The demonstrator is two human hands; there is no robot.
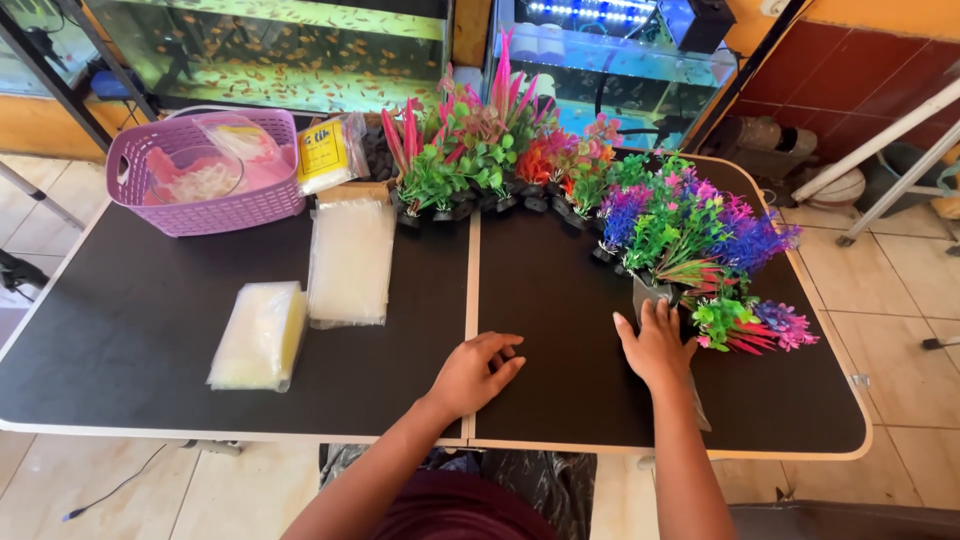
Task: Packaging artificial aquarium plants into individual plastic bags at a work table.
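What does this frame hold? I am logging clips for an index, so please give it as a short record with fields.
Setting: black folding table in front of fish tanks
Left hand: flat on the table, holding nothing
Right hand: fingers on the base of a plastic plant
Plants: row of colourful artificial aquarium plants curving from top centre to the right edge
Basket: purple basket, top left, with bagged items inside
Bags: two stacks of clear plastic bags, left half
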